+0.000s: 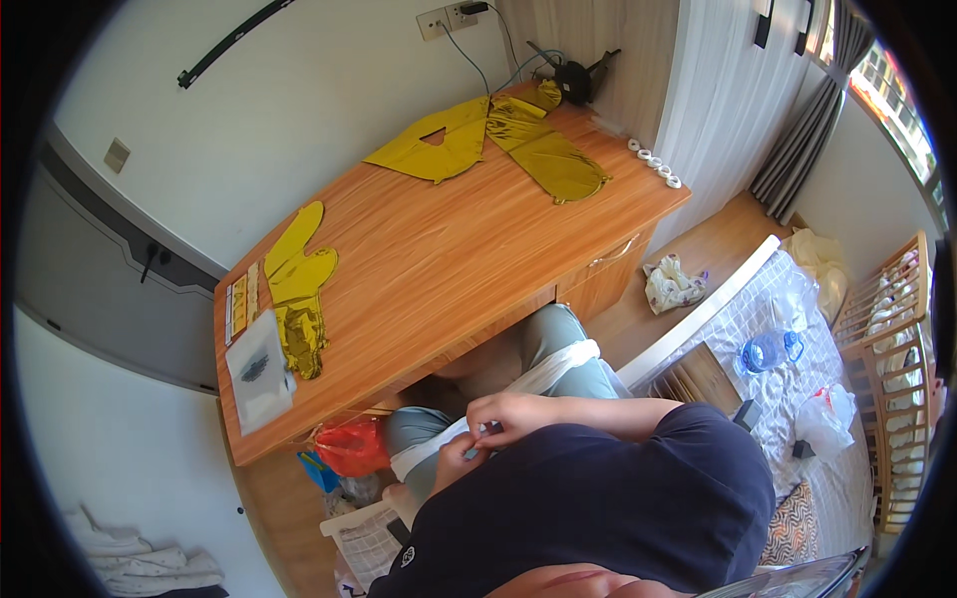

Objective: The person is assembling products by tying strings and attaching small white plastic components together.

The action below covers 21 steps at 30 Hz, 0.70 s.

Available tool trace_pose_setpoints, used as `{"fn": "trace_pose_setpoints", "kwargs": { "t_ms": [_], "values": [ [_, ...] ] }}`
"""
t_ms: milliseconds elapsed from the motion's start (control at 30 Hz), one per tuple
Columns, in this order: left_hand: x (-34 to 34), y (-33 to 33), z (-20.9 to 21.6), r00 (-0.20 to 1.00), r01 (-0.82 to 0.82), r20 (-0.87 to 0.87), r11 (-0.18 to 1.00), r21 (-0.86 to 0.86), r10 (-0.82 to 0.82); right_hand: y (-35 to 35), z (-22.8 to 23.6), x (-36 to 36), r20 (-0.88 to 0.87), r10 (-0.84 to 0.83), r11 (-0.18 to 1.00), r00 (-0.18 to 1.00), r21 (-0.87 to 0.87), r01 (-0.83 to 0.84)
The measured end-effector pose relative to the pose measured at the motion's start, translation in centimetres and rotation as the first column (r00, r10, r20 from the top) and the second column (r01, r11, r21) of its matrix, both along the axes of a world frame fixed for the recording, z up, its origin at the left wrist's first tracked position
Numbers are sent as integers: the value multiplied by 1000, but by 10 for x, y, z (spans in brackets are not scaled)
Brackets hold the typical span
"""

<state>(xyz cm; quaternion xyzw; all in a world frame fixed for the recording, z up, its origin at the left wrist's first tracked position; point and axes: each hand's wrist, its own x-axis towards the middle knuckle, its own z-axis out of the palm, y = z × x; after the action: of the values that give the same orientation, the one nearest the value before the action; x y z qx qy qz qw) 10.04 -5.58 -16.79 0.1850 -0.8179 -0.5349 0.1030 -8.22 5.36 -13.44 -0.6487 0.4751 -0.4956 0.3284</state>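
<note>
My left hand [457, 463] and my right hand [510, 417] meet in front of my body, low over my lap. Fingers of both are closed together around something small and pale, too hidden to name. A long white strip of cloth or film [568, 356] lies across my knees and passes beneath the hands. On the wooden desk [419, 269] ahead lie flat gold foil balloons: one at the left [299, 267], one with a cut-out hole [454, 140] at the back, and a long one [553, 159] at the right.
A clear plastic bag [261, 374] lies on the desk's left end. Several small white rolls [655, 162] line its right edge, near a black router [573, 82]. A red bag [351, 448] sits below. To the right, a bed holds a water bottle [766, 352], beside a wooden crib [887, 349].
</note>
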Motion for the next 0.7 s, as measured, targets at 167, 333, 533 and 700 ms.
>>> {"fn": "trace_pose_setpoints", "kwargs": {
  "t_ms": [167,333,533,700],
  "values": [
    [3,7,0,991,130,-40,976,176,-125,3,4,-1,-74,26,1000,997,6,-25],
    [2,20,14,999,47,-30,939,339,-39,2,-7,4,-81,7,1000,997,17,-5],
    [3,22,18,999,50,1,925,376,-54,6,-5,7,-39,3,999,999,37,-2],
    [4,21,8,996,-27,87,884,466,-15,6,-12,7,12,-40,994,999,-103,41]
  ]
}}
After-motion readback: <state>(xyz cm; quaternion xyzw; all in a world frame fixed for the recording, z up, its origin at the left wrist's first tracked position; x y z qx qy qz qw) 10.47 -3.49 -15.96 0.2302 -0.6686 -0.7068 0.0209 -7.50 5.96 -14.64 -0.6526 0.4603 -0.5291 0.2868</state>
